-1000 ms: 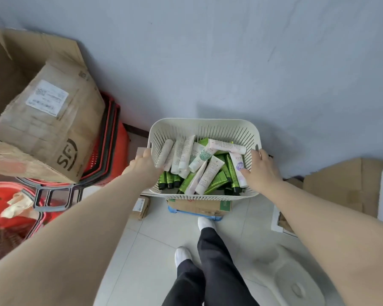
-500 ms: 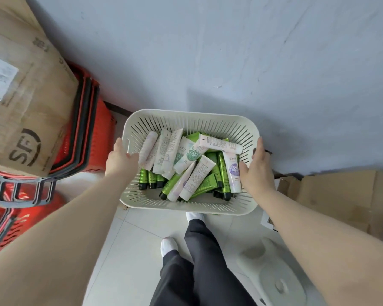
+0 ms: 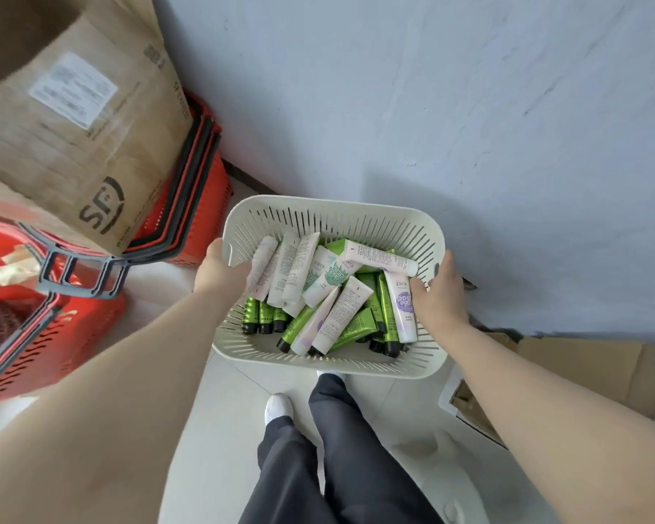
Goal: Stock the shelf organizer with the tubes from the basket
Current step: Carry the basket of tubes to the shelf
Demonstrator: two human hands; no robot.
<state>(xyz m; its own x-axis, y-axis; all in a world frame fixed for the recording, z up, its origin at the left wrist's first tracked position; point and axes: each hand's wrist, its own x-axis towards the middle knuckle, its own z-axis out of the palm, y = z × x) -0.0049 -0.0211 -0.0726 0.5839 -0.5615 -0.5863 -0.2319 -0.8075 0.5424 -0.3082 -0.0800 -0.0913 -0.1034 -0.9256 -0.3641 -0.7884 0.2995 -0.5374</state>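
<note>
Basket held off floor, above feet, close to wall. Left hand clamped on left rim, right hand on right rim, thumbs hooked inside. Tubes heaped loose in basket. Shelf organizer not in view. Risk: basket tips on turn, heap slides, top tubes spill; cardboard box near left arm, could get bumped

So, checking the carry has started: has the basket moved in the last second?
Yes. The basket, held by the left hand and right hand, has come away from the baseboard toward the person.
</note>
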